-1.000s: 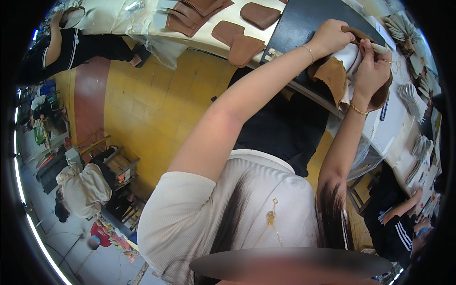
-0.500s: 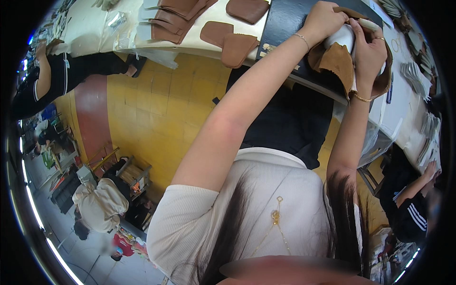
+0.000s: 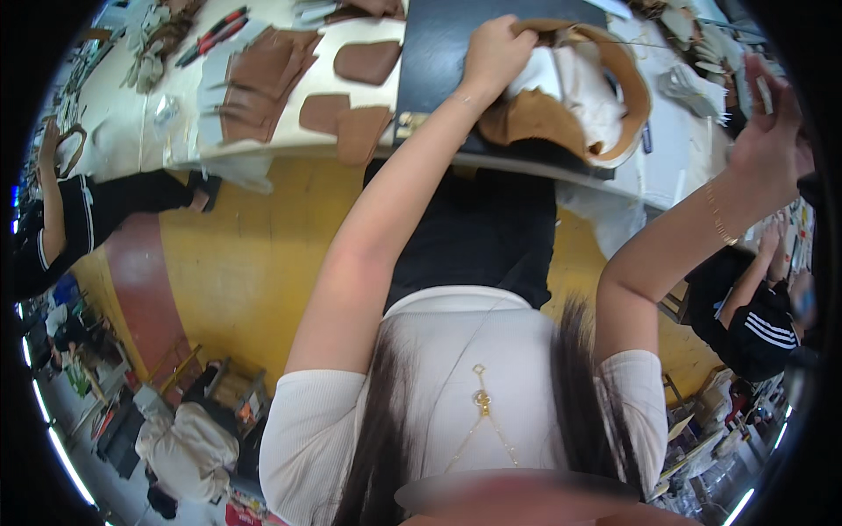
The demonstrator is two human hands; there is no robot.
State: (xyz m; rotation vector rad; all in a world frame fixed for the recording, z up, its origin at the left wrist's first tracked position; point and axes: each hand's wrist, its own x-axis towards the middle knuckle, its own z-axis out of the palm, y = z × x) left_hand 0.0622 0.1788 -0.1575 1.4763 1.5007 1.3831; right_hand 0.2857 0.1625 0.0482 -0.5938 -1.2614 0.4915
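A brown suede-faced leather piece [image 3: 535,123], curved like an unfinished bag with a pale lining [image 3: 589,96], rests on the dark board at the table's edge. My left hand [image 3: 500,54] pinches its far rim. From that rim a thin dark thread [image 3: 631,42] runs off to the right. Well apart from the leather, my right hand [image 3: 772,131] is raised at the far right, blurred, its fingers drawn together. A white wrap or guard [image 3: 765,95] shows on one finger. Whatever the fingertips hold is too small to make out.
The dark board [image 3: 438,53] lies on the pale table. To the left are loose brown leather pieces [image 3: 367,63], a stack of leather [image 3: 267,79] and red-and-black handled tools [image 3: 213,37]. Grey-white pieces [image 3: 697,92] lie at the right. A co-worker [image 3: 745,298] sits near my right arm.
My right hand has left the leather piece and swung out to the right. My left hand stays on the rim. The view has shifted, so the table appears further left.
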